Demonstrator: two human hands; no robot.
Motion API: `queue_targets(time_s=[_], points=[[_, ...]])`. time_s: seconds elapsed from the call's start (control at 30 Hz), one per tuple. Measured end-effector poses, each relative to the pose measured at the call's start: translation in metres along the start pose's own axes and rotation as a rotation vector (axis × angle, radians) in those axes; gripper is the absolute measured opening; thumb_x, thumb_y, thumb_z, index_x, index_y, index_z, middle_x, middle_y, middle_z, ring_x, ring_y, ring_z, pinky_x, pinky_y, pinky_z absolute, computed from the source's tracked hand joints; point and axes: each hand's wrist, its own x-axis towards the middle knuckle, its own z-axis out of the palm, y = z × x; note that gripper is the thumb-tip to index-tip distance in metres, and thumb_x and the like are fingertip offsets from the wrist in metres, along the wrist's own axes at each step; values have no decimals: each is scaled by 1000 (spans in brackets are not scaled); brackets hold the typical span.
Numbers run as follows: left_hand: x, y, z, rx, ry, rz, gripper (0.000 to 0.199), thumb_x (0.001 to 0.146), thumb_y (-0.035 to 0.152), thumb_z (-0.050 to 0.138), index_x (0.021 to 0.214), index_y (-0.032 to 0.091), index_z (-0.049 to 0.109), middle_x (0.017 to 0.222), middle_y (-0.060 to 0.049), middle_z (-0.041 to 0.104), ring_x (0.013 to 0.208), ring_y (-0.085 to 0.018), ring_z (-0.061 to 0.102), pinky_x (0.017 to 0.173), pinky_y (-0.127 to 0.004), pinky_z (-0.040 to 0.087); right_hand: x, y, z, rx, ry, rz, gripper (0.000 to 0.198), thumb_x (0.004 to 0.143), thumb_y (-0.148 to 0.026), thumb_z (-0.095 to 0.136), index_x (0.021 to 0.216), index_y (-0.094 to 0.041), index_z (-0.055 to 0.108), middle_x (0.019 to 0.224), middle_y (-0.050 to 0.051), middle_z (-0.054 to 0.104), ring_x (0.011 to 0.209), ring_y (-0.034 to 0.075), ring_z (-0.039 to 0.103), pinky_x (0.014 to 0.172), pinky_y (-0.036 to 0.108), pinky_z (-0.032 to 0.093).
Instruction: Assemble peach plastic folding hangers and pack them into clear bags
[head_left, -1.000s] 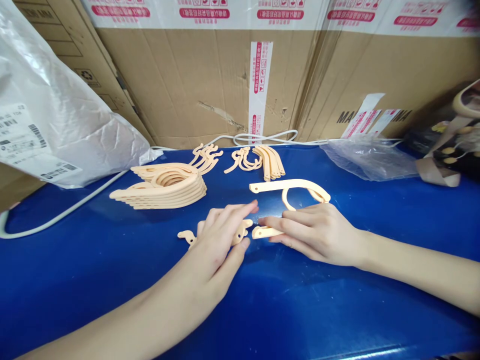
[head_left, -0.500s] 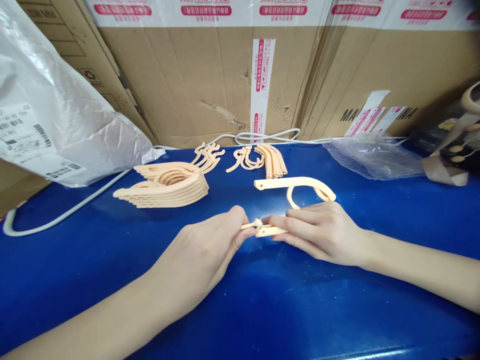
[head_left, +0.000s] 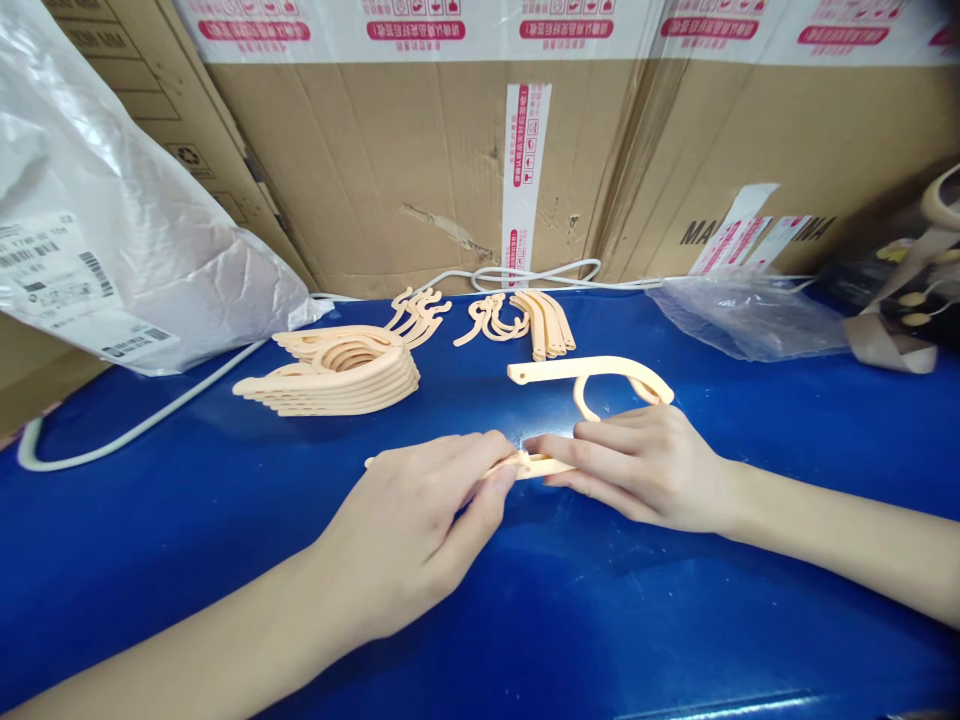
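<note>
Left hand [head_left: 435,515] pinches small cream piece [head_left: 510,461], right hand [head_left: 649,462] grips cream bar [head_left: 541,468]; uneven thumb pressure could make their meeting ends slip.

Large brown cardboard boxes [head_left: 360,170] stand along the back of the glossy blue surface [head_left: 675,630], sealed with white tape [head_left: 525,150] printed in red. At the left, a shiny whitish bag [head_left: 172,230] bearing a barcode label [head_left: 56,275] leans over a pale cable [head_left: 139,430], whose loops also run along the far edge. Toward the right lie a crumpled clear plastic bag [head_left: 750,320] and, beside it, a beige strap [head_left: 896,350].
</note>
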Motion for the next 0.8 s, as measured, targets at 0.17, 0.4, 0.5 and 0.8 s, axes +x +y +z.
queue_targets(time_s=[0.17,0.4,0.5,0.8], points=[[0,-1,-2,-17,21,-26,33,101,29,32,87,20,60,80,0,65,70,-14,59,65,-27,44,0,0,-1,-11,-8,4,35,103,-31,37,110,-13,66,61,-2,60,50,10,57,48,25,38],[2,-1,-3,-40,-15,13,30,101,27,32,85,20,57,83,-1,64,77,-16,56,67,-29,43,-1,1,-1,-1,-8,-8,34,103,-30,37,112,-14,65,63,-2,61,51,9,57,48,24,39],[1,-1,-2,78,-27,63,25,99,28,33,90,20,55,80,-1,61,73,-18,53,62,-30,39,-1,0,-1,-34,16,-17,32,102,-30,40,111,-13,66,62,-2,60,49,9,55,46,25,38],[1,-6,6,557,99,281,32,104,29,24,83,19,45,63,2,58,50,-13,59,44,-25,28,1,-3,-1,-88,31,-64,33,103,-32,39,115,-13,64,59,-4,57,48,8,53,46,24,37]])
